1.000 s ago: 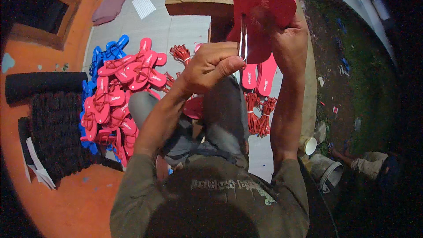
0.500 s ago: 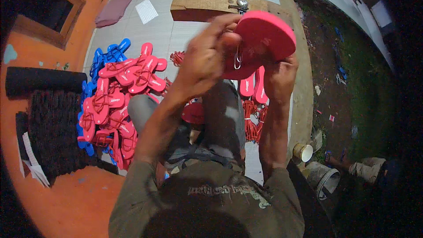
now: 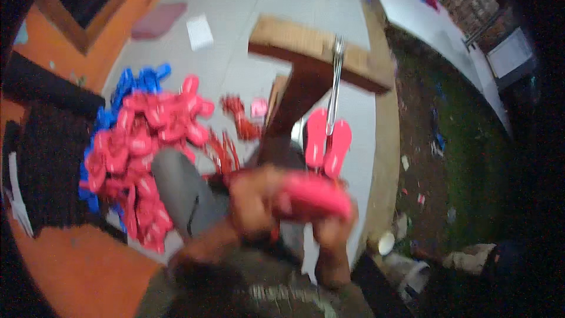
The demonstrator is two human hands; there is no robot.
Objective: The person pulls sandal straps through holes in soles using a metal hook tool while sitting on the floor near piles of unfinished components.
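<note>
Close to my lap, a thick pink flip-flop sole is held between both hands, its edge turned toward me and blurred by motion. The fingers of my left hand close on its left end. My right hand grips the right end from below. Beyond them, a long thin metal tool reaches from the top of a T-shaped wooden stand toward me. Two pink soles lie side by side on the floor under its near end.
To the left lies a heap of pink flip-flops, with blue flip-flops behind. Red straps lie left of the stand. A black stack rests by the orange wall. At right are a pale cup and a bucket.
Both hands have come down toward my lap with the pink sole, which has turned from face-on to edge-on. The metal tool and more of the wooden stand now show.
</note>
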